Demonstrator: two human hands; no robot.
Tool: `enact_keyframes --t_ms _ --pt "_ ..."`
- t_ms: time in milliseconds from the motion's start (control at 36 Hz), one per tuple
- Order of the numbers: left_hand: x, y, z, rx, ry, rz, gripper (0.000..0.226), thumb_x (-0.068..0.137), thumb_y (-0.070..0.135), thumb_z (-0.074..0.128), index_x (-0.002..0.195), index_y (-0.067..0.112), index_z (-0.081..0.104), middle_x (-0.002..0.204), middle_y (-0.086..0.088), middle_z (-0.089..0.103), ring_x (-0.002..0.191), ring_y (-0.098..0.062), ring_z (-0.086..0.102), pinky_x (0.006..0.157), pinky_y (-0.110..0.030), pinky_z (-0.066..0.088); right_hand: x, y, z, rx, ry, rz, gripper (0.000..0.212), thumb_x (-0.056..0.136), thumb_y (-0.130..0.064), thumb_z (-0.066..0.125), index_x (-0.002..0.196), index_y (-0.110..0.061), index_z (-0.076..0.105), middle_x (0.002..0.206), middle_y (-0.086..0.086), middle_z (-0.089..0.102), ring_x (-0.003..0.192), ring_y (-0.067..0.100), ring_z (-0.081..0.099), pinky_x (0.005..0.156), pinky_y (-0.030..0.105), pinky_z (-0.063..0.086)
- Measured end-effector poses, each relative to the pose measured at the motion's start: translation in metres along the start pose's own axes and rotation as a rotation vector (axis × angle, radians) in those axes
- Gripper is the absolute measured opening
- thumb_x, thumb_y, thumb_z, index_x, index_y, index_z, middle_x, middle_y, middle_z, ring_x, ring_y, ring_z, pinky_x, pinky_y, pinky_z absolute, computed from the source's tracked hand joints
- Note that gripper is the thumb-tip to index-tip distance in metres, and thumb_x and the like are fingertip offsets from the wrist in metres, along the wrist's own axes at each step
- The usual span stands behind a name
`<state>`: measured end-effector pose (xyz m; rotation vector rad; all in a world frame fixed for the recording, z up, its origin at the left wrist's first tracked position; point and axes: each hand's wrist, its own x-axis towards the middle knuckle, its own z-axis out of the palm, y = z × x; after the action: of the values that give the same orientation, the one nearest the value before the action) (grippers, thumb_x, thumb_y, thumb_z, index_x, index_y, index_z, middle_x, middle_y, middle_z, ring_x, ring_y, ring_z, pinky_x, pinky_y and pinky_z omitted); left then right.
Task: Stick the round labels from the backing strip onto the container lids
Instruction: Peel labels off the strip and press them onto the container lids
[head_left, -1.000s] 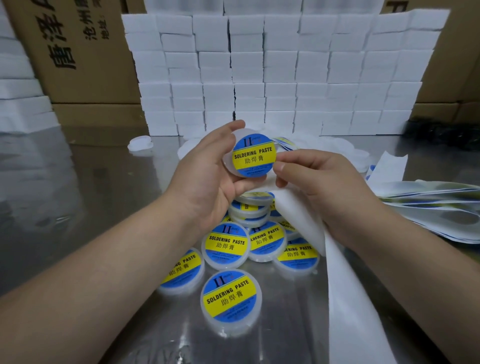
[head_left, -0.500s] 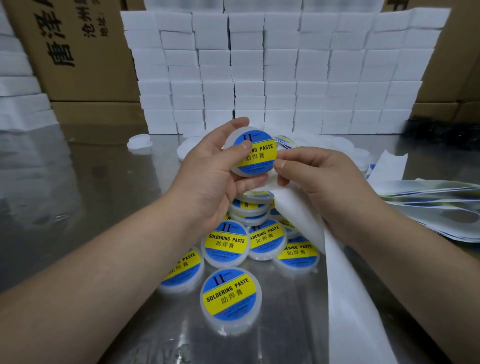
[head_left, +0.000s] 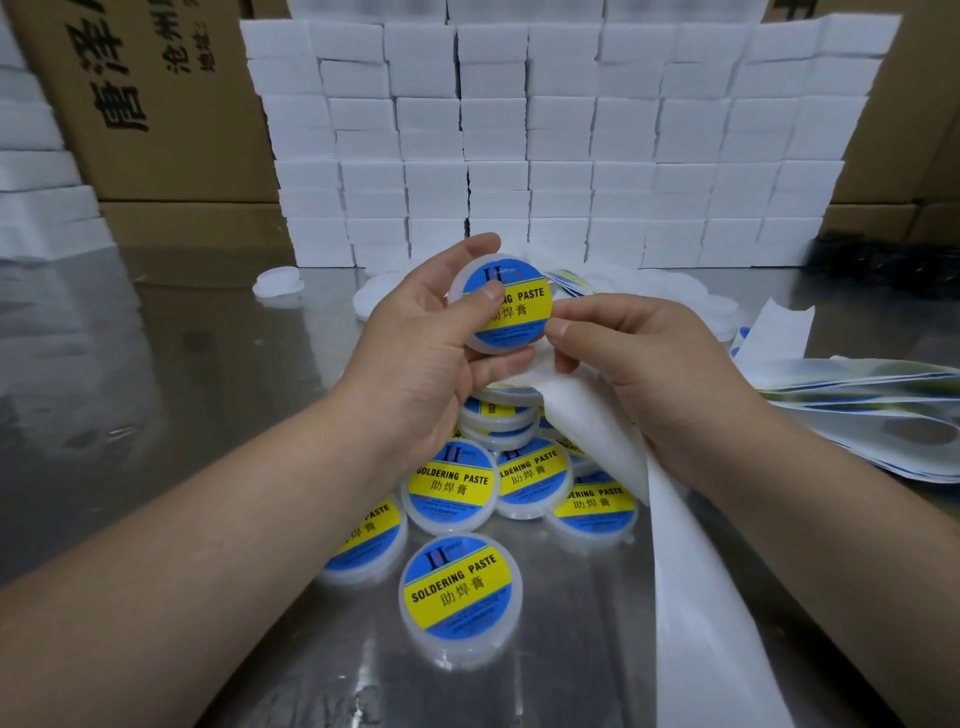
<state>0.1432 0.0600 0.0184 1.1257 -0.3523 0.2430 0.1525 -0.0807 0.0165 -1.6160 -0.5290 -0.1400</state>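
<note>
Fingers (head_left: 478, 247) of the left hand (head_left: 426, 353) are curling round a labelled lid (head_left: 519, 312), holding it up above the middle of the worktop (head_left: 182, 389) with its blue and yellow face, reading SOLDERING PASTE, turned towards the camera, while the thumb is pressing on the left part of that face. Just beside it, the right hand (head_left: 639, 379) is pinching the white backing strip (head_left: 691, 545) between thumb and curled fingers, its thumb tip sitting at the lid's right edge; whether it is touching the lid is not clear. The strip is hanging down from this hand and trailing towards the near edge. Under both hands a heap of finished lids (head_left: 452, 486) is lying in a loose pile, with one single lid (head_left: 460, 592) resting nearest the near edge. Plain white lids (head_left: 278, 283) are lying towards the far edge, and label sheets (head_left: 857, 395) are fanning out along the right edge. White boxes (head_left: 561, 156) are standing stacked along the far edge, with a cardboard carton (head_left: 171, 104) behind them at the far left corner.
</note>
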Motion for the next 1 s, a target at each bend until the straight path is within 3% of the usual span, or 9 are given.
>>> enact_keyframes --t_ms 389,556,861,1000 --pt "-0.0011 0.0004 0.001 0.041 0.002 0.007 0.024 0.092 0.005 0.049 0.102 0.024 0.059 0.091 -0.001 0.067 0.072 -0.015 0.069 0.06 -0.026 0.057 0.0013 0.0027 -0.0007 0.006 0.013 0.0 0.015 0.08 -0.016 0.064 0.071 -0.024 0.072 0.053 -0.01 0.058 0.058 0.005 0.052 0.064 0.019 0.043" --pt "-0.0016 -0.0004 0.0013 0.064 0.008 0.006 0.025 0.092 0.004 0.048 0.102 0.024 0.059 0.091 -0.001 0.067 0.073 -0.015 0.068 0.06 -0.027 0.057 0.0005 0.0025 -0.0017 0.006 -0.007 -0.008 0.017 0.081 -0.015 0.063 0.071 -0.026 0.073 0.053 -0.011 0.058 0.056 0.003 0.051 0.058 0.01 0.042" --pt "-0.0034 0.0008 0.0034 0.125 0.037 0.028 0.028 0.092 0.002 0.048 0.1 0.026 0.06 0.095 -0.002 0.066 0.075 -0.015 0.068 0.059 -0.026 0.056 0.0003 0.0024 -0.0003 -0.022 -0.001 0.002 0.02 0.081 -0.018 0.064 0.068 -0.029 0.074 0.054 -0.01 0.059 0.059 0.004 0.053 0.068 0.023 0.043" --pt "-0.0049 0.0007 0.0036 0.195 0.057 0.072 0.03 0.093 0.003 0.047 0.098 0.029 0.06 0.097 -0.001 0.065 0.076 -0.014 0.068 0.06 -0.024 0.055 -0.0002 0.0016 0.0005 -0.055 -0.019 -0.007 0.027 0.082 -0.019 0.063 0.066 -0.038 0.073 0.054 -0.011 0.058 0.058 0.002 0.052 0.066 0.021 0.042"
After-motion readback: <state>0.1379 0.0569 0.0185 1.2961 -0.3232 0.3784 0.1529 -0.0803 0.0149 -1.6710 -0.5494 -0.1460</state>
